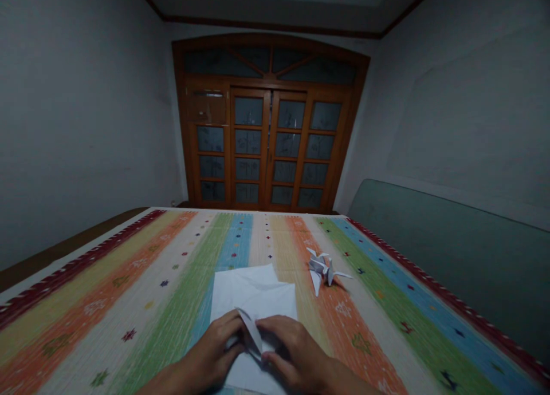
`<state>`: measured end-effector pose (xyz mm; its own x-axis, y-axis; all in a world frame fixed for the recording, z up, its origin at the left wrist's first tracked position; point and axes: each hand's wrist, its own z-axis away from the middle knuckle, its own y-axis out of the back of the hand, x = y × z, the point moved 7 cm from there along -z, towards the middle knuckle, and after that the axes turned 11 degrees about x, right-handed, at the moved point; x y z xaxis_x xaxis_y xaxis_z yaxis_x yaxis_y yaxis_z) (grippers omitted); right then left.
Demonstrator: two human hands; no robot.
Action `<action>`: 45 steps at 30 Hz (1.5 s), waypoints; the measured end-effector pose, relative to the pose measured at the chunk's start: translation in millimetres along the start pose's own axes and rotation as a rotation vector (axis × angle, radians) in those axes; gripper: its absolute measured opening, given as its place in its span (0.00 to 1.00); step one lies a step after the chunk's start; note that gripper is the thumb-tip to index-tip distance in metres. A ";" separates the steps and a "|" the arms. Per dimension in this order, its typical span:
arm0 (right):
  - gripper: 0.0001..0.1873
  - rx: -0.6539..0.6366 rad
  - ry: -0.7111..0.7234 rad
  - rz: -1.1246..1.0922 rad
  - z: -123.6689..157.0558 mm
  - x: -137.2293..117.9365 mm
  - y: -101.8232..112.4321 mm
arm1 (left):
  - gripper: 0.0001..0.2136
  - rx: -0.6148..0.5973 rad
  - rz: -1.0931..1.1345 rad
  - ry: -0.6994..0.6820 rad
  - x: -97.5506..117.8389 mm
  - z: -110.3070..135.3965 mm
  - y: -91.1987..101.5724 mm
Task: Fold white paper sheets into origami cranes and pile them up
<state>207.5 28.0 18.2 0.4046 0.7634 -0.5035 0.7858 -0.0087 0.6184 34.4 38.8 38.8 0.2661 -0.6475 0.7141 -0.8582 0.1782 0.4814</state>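
Two hands, the left hand (210, 352) and the right hand (296, 349), close on a raised flap of a white paper sheet (253, 295) — fingers (275, 326) curled, pinching it — on a striped woven cover (141, 280). Just beside it, a white origami crane (321, 267) stands on the orange stripe.

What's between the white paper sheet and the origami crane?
In the head view, just the tan stripe of the striped woven cover lies between the white paper sheet and the origami crane; they aren't touching.

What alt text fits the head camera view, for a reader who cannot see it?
The left hand and right hand fold a white paper sheet on a striped multicoloured cloth, beside an origami crane. Wooden glazed doors stand ahead.
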 end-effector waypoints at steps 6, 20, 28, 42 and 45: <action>0.28 -0.179 0.014 0.010 -11.7 -20.2 -0.3 | 0.09 0.207 0.143 0.185 -24.9 -1.9 13.0; 0.15 -0.207 0.085 0.045 -18.6 -34.4 -2.1 | 0.35 0.003 -0.157 -0.117 3.4 14.1 4.2; 0.08 -0.159 0.123 0.070 -16.1 -28.8 -7.6 | 0.34 -0.156 -0.391 -0.064 -13.1 17.4 -10.1; 0.19 -0.134 0.023 0.052 -11.8 -16.8 0.8 | 0.34 -0.247 -0.355 0.012 -5.4 14.5 -9.1; 0.09 -0.123 0.173 0.170 -12.2 -22.8 -2.2 | 0.34 -0.244 -0.367 0.014 -5.5 13.5 -10.1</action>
<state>190.9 18.5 35.6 0.4320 0.8567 -0.2819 0.6461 -0.0759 0.7595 35.7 30.6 23.1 0.5412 -0.6910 0.4791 -0.5771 0.1091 0.8093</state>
